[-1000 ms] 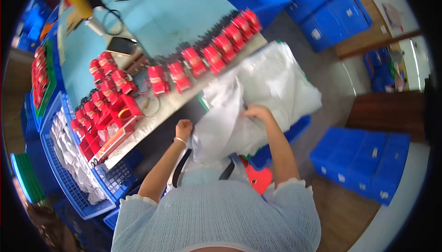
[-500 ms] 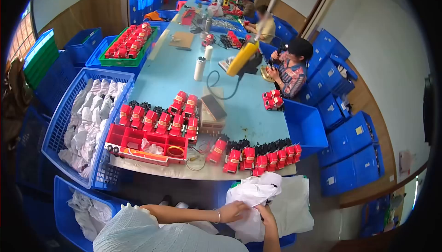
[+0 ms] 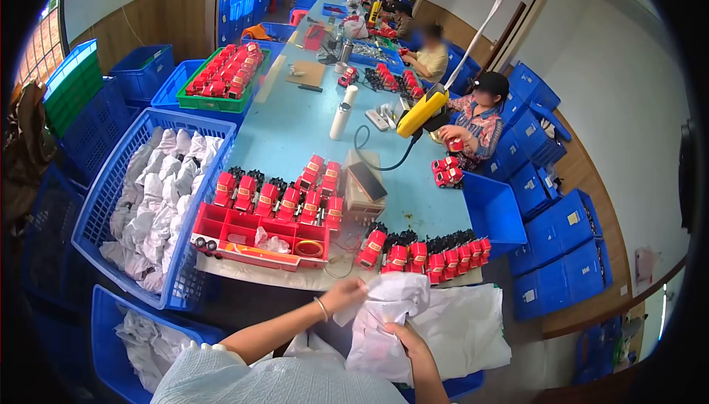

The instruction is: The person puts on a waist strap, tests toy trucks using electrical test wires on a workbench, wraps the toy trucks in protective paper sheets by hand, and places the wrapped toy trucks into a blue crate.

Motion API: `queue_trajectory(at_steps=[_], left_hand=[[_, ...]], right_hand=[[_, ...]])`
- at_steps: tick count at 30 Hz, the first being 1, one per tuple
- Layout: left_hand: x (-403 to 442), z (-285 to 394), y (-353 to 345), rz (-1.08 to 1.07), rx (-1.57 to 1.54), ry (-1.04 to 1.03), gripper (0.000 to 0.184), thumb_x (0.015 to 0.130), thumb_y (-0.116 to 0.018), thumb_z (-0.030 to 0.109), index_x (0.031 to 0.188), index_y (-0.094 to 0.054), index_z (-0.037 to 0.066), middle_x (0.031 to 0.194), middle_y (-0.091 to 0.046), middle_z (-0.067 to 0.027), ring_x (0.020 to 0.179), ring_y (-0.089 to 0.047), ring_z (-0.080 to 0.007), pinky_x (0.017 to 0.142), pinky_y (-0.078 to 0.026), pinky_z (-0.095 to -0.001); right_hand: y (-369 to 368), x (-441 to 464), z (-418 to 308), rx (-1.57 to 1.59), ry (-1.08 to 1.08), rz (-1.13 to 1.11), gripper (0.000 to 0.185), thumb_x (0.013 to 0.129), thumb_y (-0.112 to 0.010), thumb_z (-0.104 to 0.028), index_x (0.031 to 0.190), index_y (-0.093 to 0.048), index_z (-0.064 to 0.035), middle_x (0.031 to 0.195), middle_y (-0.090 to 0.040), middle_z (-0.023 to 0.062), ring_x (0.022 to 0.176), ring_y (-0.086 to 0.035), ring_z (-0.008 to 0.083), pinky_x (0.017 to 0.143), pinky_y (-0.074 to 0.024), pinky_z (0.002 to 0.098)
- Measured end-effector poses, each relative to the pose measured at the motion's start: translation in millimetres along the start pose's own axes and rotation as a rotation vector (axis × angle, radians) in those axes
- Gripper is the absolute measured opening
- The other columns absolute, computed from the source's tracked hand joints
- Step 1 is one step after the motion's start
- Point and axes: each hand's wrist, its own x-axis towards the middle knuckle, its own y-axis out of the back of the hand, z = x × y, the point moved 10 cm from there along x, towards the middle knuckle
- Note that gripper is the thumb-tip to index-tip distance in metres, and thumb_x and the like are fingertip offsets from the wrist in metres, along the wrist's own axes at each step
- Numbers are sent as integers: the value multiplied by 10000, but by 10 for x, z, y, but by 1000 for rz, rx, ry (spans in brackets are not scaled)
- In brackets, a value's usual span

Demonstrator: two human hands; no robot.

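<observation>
My left hand [image 3: 346, 295] pinches an edge of a white wrapping bag [image 3: 388, 300] in front of the table's near edge. Lower down, my right hand [image 3: 405, 336] grips the same bag from its right side. A faint pink tint shows through the bag's lower part, but what is inside is hidden. Beside it lies a stack of flat white bags [image 3: 465, 326] over a blue bin. Just beyond the bag, a row of red toy trucks [image 3: 436, 264] with black undersides stands along the table edge.
More red toy trucks [image 3: 288, 204] stand behind a red divided tray [image 3: 244, 245]. At left, a blue crate [image 3: 159, 300] holds white-wrapped bundles; a lower blue bin [image 3: 103, 345] holds more white material. A yellow hanging controller [image 3: 422, 114] dangles over the table. A co-worker [image 3: 480, 120] sits at right.
My left hand has moved up and left, drawing out the bag's edge. My right hand has shifted slightly up and left. The view has swung a little, and the co-worker now holds a red part.
</observation>
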Motion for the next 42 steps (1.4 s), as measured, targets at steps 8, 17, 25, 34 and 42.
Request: queue_trajectory(at_steps=[8, 17, 25, 34, 42], left_hand=[[-183, 457, 1226, 378, 393, -272, 139, 819, -598, 126, 874, -562, 4, 837, -600, -54, 798, -568, -163, 696, -459, -305], [-1310, 1307, 1254, 602, 54, -409, 456, 906, -457, 262, 1277, -383, 8, 1275, -446, -137, 1185, -424, -268, 1009, -305, -370], [-858, 594, 825, 59, -1101, -66, 535, 913, -383, 399, 1304, -359, 34, 1262, -468, -126, 1158, -455, -244, 985, -372, -381], [-941, 771, 1215, 87, -1117, -463, 557, 899, -403, 401, 1316, -346, 36, 1304, -428, -143, 1161, -455, -269, 994, -361, -413], [-1237, -48, 1756, 228, -1396, -208, 585, 882, -439, 402, 1317, -355, 21, 1314, -423, -153, 1188, -432, -267, 1026, -312, -396]], right_hand=[[-923, -24, -8, 34, -109, -201, 645, 702, -648, -253, 1261, -407, -38, 1125, -533, 90, 978, -541, 211, 833, -453, 355], [-1314, 216, -371, 206, -5, -162, 611, 709, -650, -238, 1235, -421, -25, 1161, -500, 86, 1001, -530, 185, 894, -423, 328], [-2022, 277, -568, -401, 337, -441, 651, 709, -688, -270, 1209, -404, 34, 1158, -472, 145, 1094, -455, 257, 957, -344, 380], [-2001, 16, -1163, -914, 1048, 145, 896, 620, -783, -292, 1286, -258, -3, 1257, -343, 158, 1170, -356, 228, 975, -310, 377], [-2577, 1058, -204, -422, 238, -444, 984, 615, -774, -295, 1316, -182, 59, 1312, -307, 175, 1189, -351, 267, 980, -307, 380]])
